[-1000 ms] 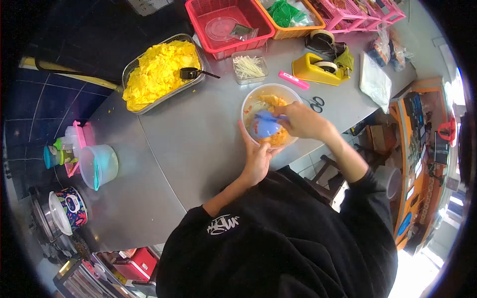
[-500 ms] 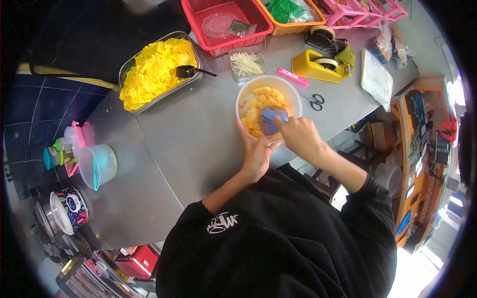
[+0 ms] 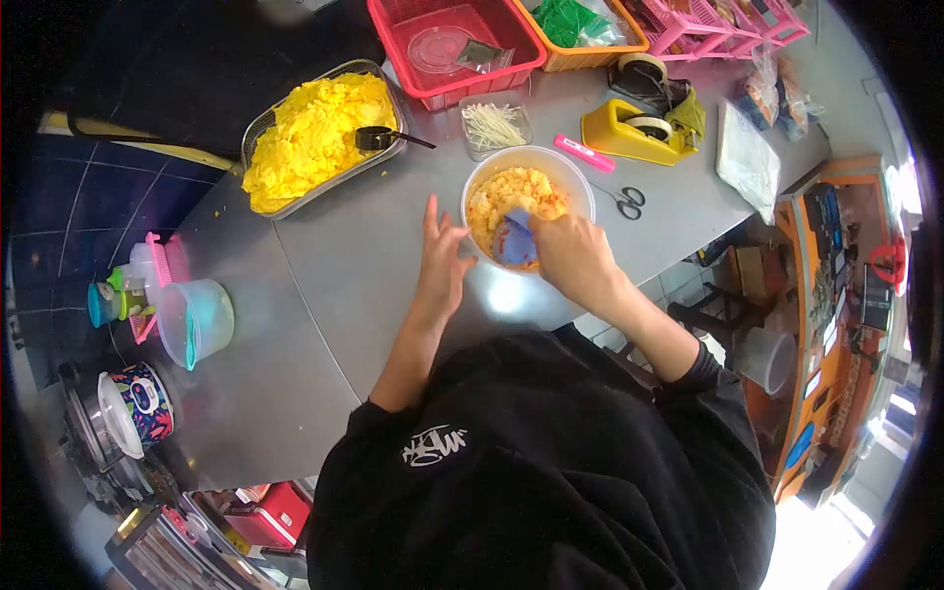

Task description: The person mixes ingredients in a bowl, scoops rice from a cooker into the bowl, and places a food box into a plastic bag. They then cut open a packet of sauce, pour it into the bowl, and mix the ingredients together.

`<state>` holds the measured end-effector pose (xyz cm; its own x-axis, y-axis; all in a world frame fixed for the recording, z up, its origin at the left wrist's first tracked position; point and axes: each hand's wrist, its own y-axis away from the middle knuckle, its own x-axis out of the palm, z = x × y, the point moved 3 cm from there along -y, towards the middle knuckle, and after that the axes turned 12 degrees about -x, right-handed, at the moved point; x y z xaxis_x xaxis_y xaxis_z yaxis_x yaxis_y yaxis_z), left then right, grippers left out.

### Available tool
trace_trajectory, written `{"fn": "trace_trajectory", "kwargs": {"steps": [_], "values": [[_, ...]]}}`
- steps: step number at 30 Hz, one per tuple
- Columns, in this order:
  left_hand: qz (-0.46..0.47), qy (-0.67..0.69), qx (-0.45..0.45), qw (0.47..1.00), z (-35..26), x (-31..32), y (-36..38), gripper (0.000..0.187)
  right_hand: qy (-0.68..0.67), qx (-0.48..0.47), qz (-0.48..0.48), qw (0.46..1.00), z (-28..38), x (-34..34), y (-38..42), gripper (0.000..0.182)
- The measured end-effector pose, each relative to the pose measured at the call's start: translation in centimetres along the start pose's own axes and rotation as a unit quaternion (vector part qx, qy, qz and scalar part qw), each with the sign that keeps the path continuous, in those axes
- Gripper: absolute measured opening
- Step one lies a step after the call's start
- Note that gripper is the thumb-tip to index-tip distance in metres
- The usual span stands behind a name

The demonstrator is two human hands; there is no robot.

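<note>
A round white plastic tub [image 3: 587, 197] stands near the table's front edge with a crumbly orange-yellow mix [image 3: 516, 187] inside. My right hand [image 3: 580, 261] is closed around a blue spatula [image 3: 518, 241], whose broad blade dips into the front part of the mix. The handle is mostly hidden by my fingers. Left of the tub, my left hand [image 3: 444, 270] is raised with its fingers apart, holding nothing. It seems just clear of the tub's wall.
A steel tray [image 3: 295, 205] of yellow food with a black scoop [image 3: 376, 139] lies back left. Behind the tub are a container of white sticks [image 3: 494, 126], a pink marker [image 3: 584, 153], scissors [image 3: 624, 202], a yellow tape dispenser [image 3: 634, 138] and a red basket [image 3: 457, 88].
My left hand has let go of the tub and moved left, its fingers opening. My right hand has shifted slightly left and towards the back with the spatula, and the mix looks more broken up.
</note>
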<state>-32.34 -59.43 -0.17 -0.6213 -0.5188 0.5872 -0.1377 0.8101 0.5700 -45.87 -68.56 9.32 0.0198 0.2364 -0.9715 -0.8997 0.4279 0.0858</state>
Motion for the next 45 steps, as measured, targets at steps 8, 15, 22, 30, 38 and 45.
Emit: {"fn": "trace_trajectory", "kwargs": {"steps": [8,15,22,30,38,45], "values": [[0.114,-0.099,-0.071,0.986,-1.6,2.1,-1.6,0.076,-0.018,0.02,0.009,1.0,0.1,-2.1,-0.4,0.016],[0.072,-0.11,-0.071,0.989,1.4,1.5,-0.1,0.084,-0.146,0.158,-0.128,0.968,-1.8,-4.5,2.0,0.015],[0.081,0.035,-0.032,0.996,5.0,6.8,3.1,0.092,-0.179,0.109,-0.064,0.976,-1.7,1.6,-0.6,0.024],[0.093,0.102,0.046,0.989,5.3,6.3,2.3,0.089,-0.2,-0.087,0.18,0.959,-7.2,-3.0,-1.3,0.024],[0.096,0.132,0.056,0.985,6.5,6.7,2.0,0.085,-0.012,-0.063,0.173,0.983,-4.1,-2.0,0.5,0.023],[0.121,0.107,-0.058,0.985,8.1,6.4,1.4,0.083,-0.035,0.024,0.023,0.999,-1.9,1.2,0.2,0.023]]}}
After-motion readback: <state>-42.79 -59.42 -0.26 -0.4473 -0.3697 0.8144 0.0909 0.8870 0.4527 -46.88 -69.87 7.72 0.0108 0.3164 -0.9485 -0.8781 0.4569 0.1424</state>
